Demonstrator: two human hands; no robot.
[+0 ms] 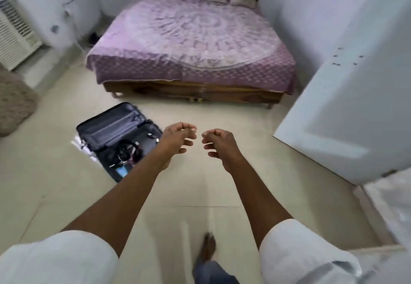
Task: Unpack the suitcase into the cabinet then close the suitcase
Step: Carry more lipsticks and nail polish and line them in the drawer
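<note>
A dark suitcase (115,134) lies open on the floor, left of centre. Its grey lined lid is folded back and black headphones (127,149) and a few small items rest in the lower half. My left hand (178,139) hovers just right of the suitcase, fingers curled and apart, holding nothing. My right hand (219,144) floats beside it, also empty with loosely curled fingers. A white cabinet door (347,114) stands swung open at the right; the cabinet's inside is out of sight.
A bed (193,45) with a purple patterned cover fills the far side of the room. A white air conditioner (13,36) sits at the left wall above a brownish cushion (13,103). My bare foot (208,248) is on the pale tiled floor.
</note>
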